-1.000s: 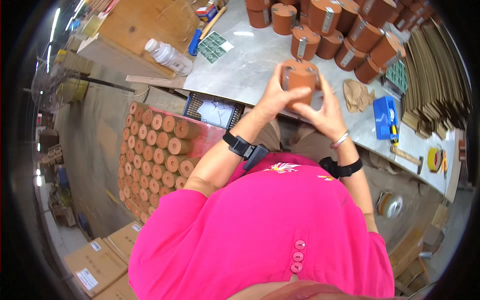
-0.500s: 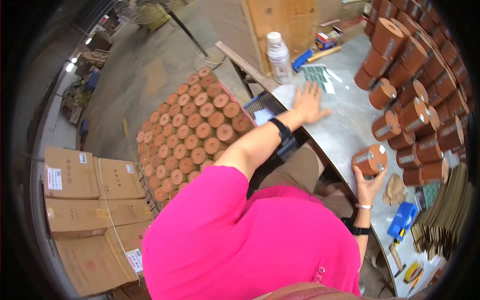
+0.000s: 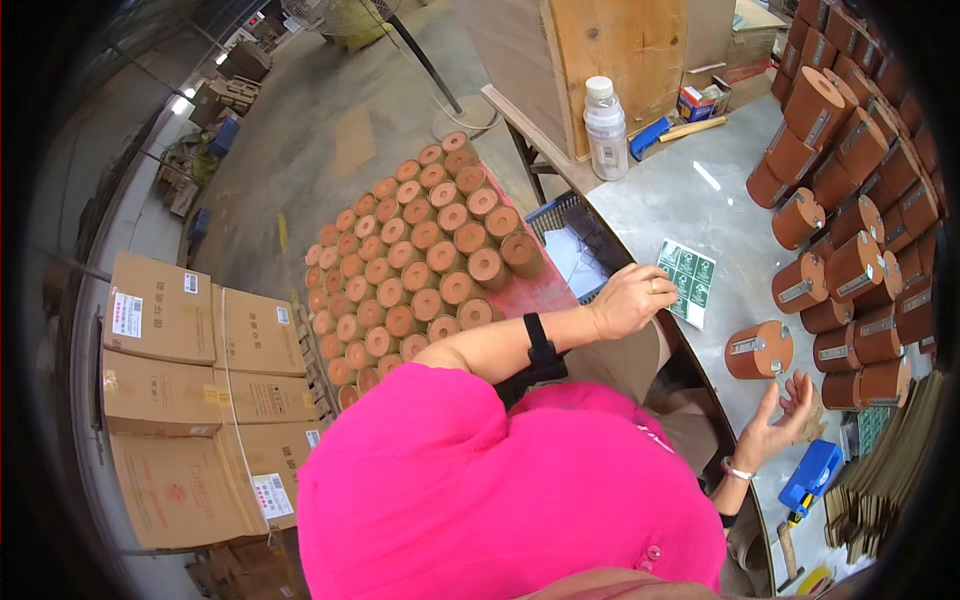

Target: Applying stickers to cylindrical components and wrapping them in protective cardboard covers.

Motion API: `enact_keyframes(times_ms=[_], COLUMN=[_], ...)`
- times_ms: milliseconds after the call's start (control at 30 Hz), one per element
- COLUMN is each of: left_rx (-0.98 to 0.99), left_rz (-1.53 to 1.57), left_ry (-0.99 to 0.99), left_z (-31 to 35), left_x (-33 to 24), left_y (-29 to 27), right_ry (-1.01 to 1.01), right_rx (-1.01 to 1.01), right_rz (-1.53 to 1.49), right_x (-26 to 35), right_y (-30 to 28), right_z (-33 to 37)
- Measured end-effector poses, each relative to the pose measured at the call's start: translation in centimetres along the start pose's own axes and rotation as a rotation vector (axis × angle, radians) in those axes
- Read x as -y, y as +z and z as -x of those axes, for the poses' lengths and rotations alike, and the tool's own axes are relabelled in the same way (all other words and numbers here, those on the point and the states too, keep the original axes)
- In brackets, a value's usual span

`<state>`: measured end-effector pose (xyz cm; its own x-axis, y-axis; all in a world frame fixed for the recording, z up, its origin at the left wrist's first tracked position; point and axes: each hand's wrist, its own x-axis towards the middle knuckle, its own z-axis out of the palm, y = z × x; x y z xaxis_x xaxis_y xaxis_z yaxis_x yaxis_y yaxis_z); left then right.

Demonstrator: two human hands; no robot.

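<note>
Close to the table's near edge, my left hand (image 3: 636, 302) has its fingers closed on the edge of a green and white label sheet (image 3: 688, 284). A brown-red cylinder (image 3: 759, 351) rests on the grey table, with a metal-coloured strip on its side and a small pale tag. My right hand (image 3: 778, 425) is just nearer than this cylinder, thumb and fingers apart and holding nothing. To the right, many similar cylinders (image 3: 858, 265) lie stacked on their sides in a tall pile.
A white-capped bottle (image 3: 606, 135) stands at the far table edge, beside a blue tool (image 3: 650, 137). A blue tape dispenser (image 3: 812, 474) and a stack of cardboard pieces (image 3: 890, 480) lie at right. Upright cylinders (image 3: 420, 260) fill a pallet at left, near cartons (image 3: 160, 400).
My left hand has closed on the label sheet and drawn it toward the near table edge. My right hand has let go of the cylinder. The view has shifted.
</note>
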<state>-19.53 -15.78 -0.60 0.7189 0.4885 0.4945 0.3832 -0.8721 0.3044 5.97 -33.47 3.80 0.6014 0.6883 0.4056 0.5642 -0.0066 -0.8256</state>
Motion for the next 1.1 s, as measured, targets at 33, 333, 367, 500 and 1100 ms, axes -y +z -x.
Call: enact_keyframes(times_ms=[33,333,367,500,1100], left_rx=[-0.151,-0.406,-0.407,-0.404,0.015], left_rz=[0.022,0.244,0.265,0.221,1.684], left_ry=[0.01,0.423,0.441,0.478,-0.801], left_z=[-0.7,-5.4,-5.4,-5.0,-3.5], left_x=[-0.8,-7.2,-7.4,-7.9,-7.6], left_y=[-0.5,-3.6,-3.7,-3.9,-6.4], right_ry=[0.035,0.23,0.213,0.153,0.016], right_rx=[-0.034,0.17,0.172,0.176,0.312], right_rz=[-0.069,-0.526,-0.533,-0.534,-0.6], right_x=[0.5,7.8,7.6,6.4,7.5], right_y=[-0.3,2.3,2.2,2.1,5.9], right_z=[0.1,-0.8,-0.9,-0.8,-2.0])
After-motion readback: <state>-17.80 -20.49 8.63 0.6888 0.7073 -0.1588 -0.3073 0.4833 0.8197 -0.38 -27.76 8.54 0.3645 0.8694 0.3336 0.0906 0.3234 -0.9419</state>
